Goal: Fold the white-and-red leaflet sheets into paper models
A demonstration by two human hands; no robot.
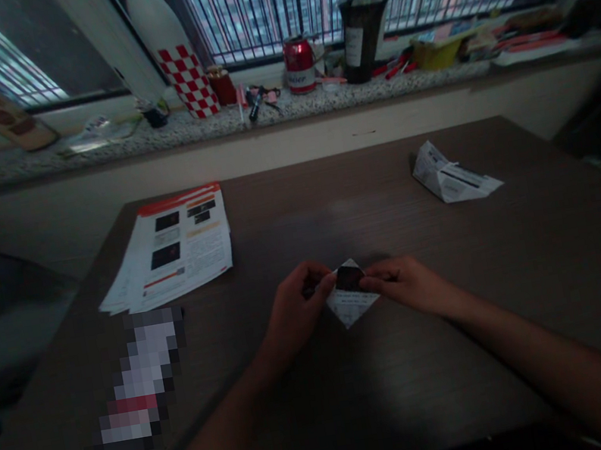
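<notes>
A small piece of printed paper (pixel 352 307), folded to a diamond shape with a dark picture near its top, is held just over the middle of the table. My left hand (pixel 298 306) pinches its left corner between thumb and fingers. On the opposite corner, my right hand (pixel 402 283) grips it the same way, thumb on the near face. The fingers behind the paper are partly hidden. Farther off to the right, a second folded paper shape (pixel 450 175) rests on the table.
A stack of printed sheets (pixel 188 244) lies at the table's (pixel 333 419) back left. Nearer sits a pixelated, blurred object (pixel 142 378). Along the windowsill (pixel 142 140) stand a checkered vase (pixel 187 79), a red can (pixel 300 64), a dark bag (pixel 359 42) and a yellow container (pixel 436 52).
</notes>
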